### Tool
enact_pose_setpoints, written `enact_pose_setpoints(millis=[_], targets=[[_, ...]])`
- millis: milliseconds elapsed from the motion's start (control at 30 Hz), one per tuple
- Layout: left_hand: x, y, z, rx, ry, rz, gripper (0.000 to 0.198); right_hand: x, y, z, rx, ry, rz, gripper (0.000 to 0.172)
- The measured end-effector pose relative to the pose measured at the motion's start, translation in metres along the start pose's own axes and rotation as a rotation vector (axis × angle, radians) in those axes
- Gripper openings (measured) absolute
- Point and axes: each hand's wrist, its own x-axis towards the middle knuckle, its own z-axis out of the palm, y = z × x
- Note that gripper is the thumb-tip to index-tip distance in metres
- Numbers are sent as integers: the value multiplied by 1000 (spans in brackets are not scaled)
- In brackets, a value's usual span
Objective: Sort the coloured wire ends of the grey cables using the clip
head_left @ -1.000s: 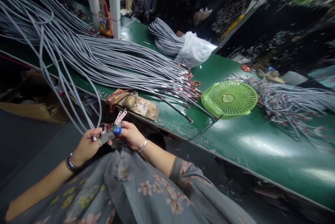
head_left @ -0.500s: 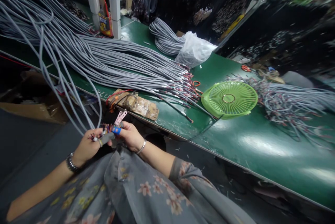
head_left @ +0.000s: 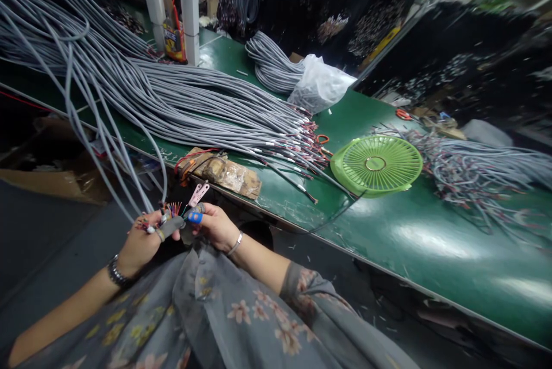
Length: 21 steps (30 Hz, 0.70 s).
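Observation:
My left hand (head_left: 142, 242) is closed around the ends of several grey cables (head_left: 129, 179) that droop from the table. Thin coloured wires (head_left: 173, 208) fan out above its thumb, which wears a grey finger cover. Close beside it, my right hand (head_left: 218, 228) is pinched, a blue band around its thumb. A few of the thin wires run to its fingertips. Just above these fingers is a pink piece with slots (head_left: 199, 192), like a clip; whether the hand touches it I cannot tell.
Long grey cables (head_left: 194, 93) with stripped ends lie across the green table (head_left: 388, 254). A wooden block (head_left: 233, 176) sits at the front edge. Farther right are a green fan (head_left: 375, 165) and tangled cables (head_left: 487, 168); a plastic bag (head_left: 321, 84) covers a coil behind.
My hands have drawn slightly apart, the left moving a little left. The coloured wires now stand out fanned, with a few stretched between the hands.

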Motion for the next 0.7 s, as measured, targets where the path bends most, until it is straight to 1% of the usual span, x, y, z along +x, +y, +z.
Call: enact_pose_setpoints(millis=[100, 233, 300, 367, 500, 700], targets=[[0, 5, -5, -12, -62, 14, 39, 1, -4, -6, 84, -16, 20, 49], [3, 17, -11, -12, -141, 23, 39, 6, -14, -8, 142, -43, 75, 43], [4, 22, -11, -22, -146, 24, 37, 10, -19, -5, 147, -49, 94, 47], [5, 24, -8, -31, -146, 17, 36, 14, -23, -1, 152, -38, 73, 49], [7, 23, -1, -13, -120, 3, 36, 18, -25, 4, 157, -12, 18, 46], [10, 18, 6, 29, -87, 5, 31, 22, -22, 8, 237, 56, -1, 39]])
